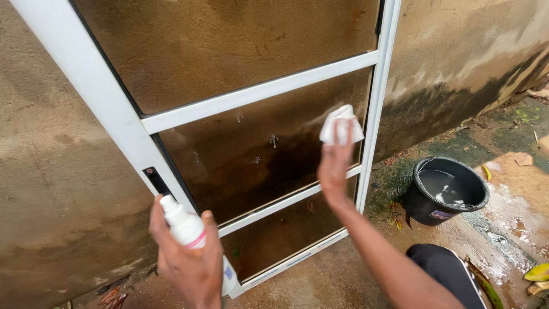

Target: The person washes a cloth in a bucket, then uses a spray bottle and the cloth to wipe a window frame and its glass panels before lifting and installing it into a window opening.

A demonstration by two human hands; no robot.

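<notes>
Left hand: the left hand (191,263) sat at the lower left of the frame, fingers wrapped round a white spray bottle (189,232) and closed on it.
Spray bottle: it stood upright in the grip, its nozzle near the white frame (257,91) of the glass panel.
Right hand: the right hand (334,166) reached up at the centre right, fingers pressed against a white cloth (341,125) and pinning it to the glass.
Cloth: crumpled, it lay flat against the middle pane (251,154), just beside the right upright of the frame.
Glass panel: three dark panes in a white frame leaned on the stained wall (51,171), filling the upper and middle frame; small wet drops showed on the middle pane.
Bucket: a black bucket (449,191) with water stood on the ground at the right, well apart from both hands.
Ground: wet and reddish, with yellow leaves (537,273) at the lower right.
</notes>
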